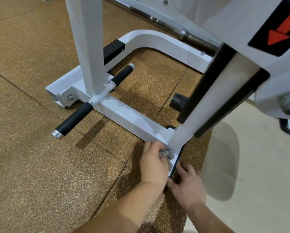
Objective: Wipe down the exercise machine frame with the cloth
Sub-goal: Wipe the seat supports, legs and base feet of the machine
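**Cloth worked into the frame's lowest corner**

The speckled rubber floor [40,165] lay under everything. The white exercise machine frame [129,118] ran away from the grip, up and to the left, as a flat base rail. Directly above the grip the angled post [199,105] rose from that rail. Just right of the grip sat the post's foot plate [175,163] with its dark edge. The two black handles [73,119] were well apart from the grip, far along the rail.

The left hand [153,162] had its grip clamped on the bunched grey cloth [166,153], pressing it against the joint where rail, post and plate met. The right hand [189,184] lay below and right of the grip. Its fingers were straight and spread on the floor beside the plate's edge, holding nothing.

To do this step well, I judged the cloth should be pushed into the seam with the fingertips. It should then be drawn along the rail in overlapping strokes, turned to a fresh face as it soiled. The bracing hand should stay clear of the wiping path.
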Tool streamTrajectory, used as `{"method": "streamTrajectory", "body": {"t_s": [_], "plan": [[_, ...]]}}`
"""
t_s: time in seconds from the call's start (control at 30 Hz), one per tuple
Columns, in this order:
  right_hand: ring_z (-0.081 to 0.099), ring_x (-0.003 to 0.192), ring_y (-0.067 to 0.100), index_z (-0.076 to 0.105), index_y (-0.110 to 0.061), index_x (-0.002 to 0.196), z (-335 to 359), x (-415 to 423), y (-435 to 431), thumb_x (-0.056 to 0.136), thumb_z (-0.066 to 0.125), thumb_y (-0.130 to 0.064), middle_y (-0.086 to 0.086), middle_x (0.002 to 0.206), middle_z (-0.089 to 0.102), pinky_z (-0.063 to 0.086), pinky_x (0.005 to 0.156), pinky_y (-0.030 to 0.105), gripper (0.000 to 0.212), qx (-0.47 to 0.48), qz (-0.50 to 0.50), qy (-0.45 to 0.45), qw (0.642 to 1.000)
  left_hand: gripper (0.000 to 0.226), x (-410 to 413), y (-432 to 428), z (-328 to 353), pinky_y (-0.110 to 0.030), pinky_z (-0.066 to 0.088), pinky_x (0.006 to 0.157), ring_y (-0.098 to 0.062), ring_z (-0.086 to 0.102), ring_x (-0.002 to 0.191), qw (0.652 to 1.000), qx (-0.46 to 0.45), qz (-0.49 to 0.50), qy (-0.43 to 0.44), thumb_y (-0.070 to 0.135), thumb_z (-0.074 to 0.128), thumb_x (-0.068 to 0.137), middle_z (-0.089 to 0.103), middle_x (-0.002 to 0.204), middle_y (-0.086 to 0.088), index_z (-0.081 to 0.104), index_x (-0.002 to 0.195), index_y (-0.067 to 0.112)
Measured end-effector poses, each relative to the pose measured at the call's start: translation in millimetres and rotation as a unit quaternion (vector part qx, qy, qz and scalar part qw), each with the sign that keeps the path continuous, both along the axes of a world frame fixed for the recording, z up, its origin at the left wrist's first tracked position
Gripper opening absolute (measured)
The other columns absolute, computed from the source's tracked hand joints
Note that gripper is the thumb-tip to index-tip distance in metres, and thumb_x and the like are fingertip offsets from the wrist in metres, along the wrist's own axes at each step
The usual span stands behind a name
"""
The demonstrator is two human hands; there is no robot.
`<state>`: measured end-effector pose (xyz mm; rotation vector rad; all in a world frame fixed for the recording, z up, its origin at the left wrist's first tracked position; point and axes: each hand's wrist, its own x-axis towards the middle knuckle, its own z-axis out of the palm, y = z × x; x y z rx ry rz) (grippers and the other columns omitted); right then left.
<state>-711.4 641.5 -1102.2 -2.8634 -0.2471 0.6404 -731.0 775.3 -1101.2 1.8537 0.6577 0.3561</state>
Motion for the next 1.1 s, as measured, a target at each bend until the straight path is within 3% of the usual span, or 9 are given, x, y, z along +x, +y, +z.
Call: {"method": "streamTrajectory", "body": {"t_s": [0.1, 0.2, 0.33, 0.43, 0.6, 0.73, 0.83, 0.97, 1.1], "plan": [[0.043, 0.128, 0.024, 0.059, -0.038, 0.136, -0.9, 0.3, -4.4, 0.068, 0.031, -0.077, -0.008, 0.132, 0.048, 0.042, 0.106, 0.035, 0.083, -0.002, 0.022, 0.003, 1.000, 0.038, -7.1, -9.7, -4.6, -0.016, 0.048, 0.089, -0.003, 0.060, 0.095, 0.993, -0.005, -0.117, -0.015, -0.011, 0.058, 0.077, 0.060, 0.099, 0.011, 0.073, 0.097, 0.018], [0.049, 0.122, 0.019, 0.068, -0.032, 0.117, 7.3, 3.6, -7.4, 0.078, 0.050, -0.085, -0.009, 0.122, 0.053, 0.048, 0.098, 0.034, 0.068, 0.008, 0.040, -0.004, 0.999, 0.035, -13.2, 13.9, -2.8, -0.010, 0.043, 0.089, 0.003, 0.054, 0.094, 0.996, 0.019, -0.090, -0.001, -0.010, 0.061, 0.080, 0.057, 0.103, 0.010, 0.071, 0.102, 0.016], [0.061, 0.074, 0.019, 0.062, -0.027, 0.064, 25.3, -4.1, 18.3, 0.084, 0.052, -0.073, -0.008, 0.074, 0.056, 0.048, 0.059, 0.031, 0.051, -0.035, 0.183, -0.126, 0.974, 0.031, -36.4, 53.8, 12.5, -0.014, 0.048, 0.093, 0.004, 0.054, 0.103, 0.996, 0.018, -0.070, 0.043, 0.005, 0.062, 0.090, 0.052, 0.112, 0.016, 0.062, 0.111, 0.027], [0.059, 0.077, 0.013, 0.057, -0.025, 0.075, 39.8, -11.7, 59.3, 0.093, 0.041, -0.066, -0.007, 0.080, 0.058, 0.046, 0.064, 0.030, 0.048, 0.018, 0.197, -0.073, 0.978, 0.032, -59.5, 82.4, 30.0, -0.027, 0.055, 0.097, -0.001, 0.059, 0.105, 0.996, 0.000, -0.007, 0.087, 0.009, 0.064, 0.094, 0.056, 0.112, 0.019, 0.057, 0.109, 0.036], [0.066, 0.087, 0.015, 0.067, -0.033, 0.095, 51.0, -27.7, 141.3, 0.097, 0.056, -0.049, -0.012, 0.091, 0.070, 0.054, 0.075, 0.034, 0.020, 0.220, 0.103, -0.008, 0.970, 0.037, -102.3, 138.3, 35.3, -0.032, 0.055, 0.087, -0.006, 0.063, 0.097, 0.991, -0.007, 0.116, 0.060, 0.004, 0.066, 0.088, 0.065, 0.101, 0.015, 0.062, 0.098, 0.039], [0.062, 0.096, 0.004, 0.065, -0.037, 0.118, 57.8, -43.7, 191.0, 0.100, 0.055, -0.049, -0.017, 0.105, 0.066, 0.054, 0.086, 0.028, 0.024, 0.277, 0.161, 0.015, 0.947, 0.033, -136.1, 179.3, 20.3, -0.035, 0.057, 0.080, -0.010, 0.067, 0.089, 0.987, -0.040, 0.145, 0.051, 0.004, 0.068, 0.085, 0.069, 0.090, 0.011, 0.065, 0.093, 0.036], [0.056, 0.108, 0.001, 0.059, -0.030, 0.137, 63.7, -42.7, 221.8, 0.102, 0.051, -0.049, -0.017, 0.123, 0.055, 0.048, 0.091, 0.019, 0.040, 0.267, 0.217, -0.037, 0.938, 0.031, -153.9, 213.2, 7.6, -0.031, 0.056, 0.074, -0.009, 0.068, 0.080, 0.981, -0.065, 0.170, 0.064, 0.004, 0.072, 0.085, 0.071, 0.082, 0.013, 0.067, 0.087, 0.035], [0.035, 0.143, 0.008, 0.047, -0.029, 0.151, 72.8, -23.3, 273.4, 0.106, 0.040, -0.053, -0.014, 0.154, 0.037, 0.035, 0.118, 0.031, 0.052, 0.202, 0.304, -0.122, 0.923, 0.030, -137.3, 272.3, 2.9, -0.026, 0.055, 0.074, -0.005, 0.068, 0.082, 0.980, -0.051, 0.186, 0.036, 0.000, 0.071, 0.088, 0.072, 0.085, 0.013, 0.071, 0.089, 0.031], [0.039, 0.143, 0.016, 0.054, -0.024, 0.144, 68.8, 8.0, 303.2, 0.107, 0.033, -0.054, -0.007, 0.146, 0.051, 0.031, 0.122, 0.035, 0.052, 0.133, 0.419, -0.142, 0.887, 0.028, -104.1, 316.5, 4.4, -0.035, 0.060, 0.078, 0.000, 0.067, 0.080, 0.984, -0.047, 0.174, 0.005, 0.004, 0.070, 0.090, 0.072, 0.085, 0.014, 0.071, 0.091, 0.032]]}}
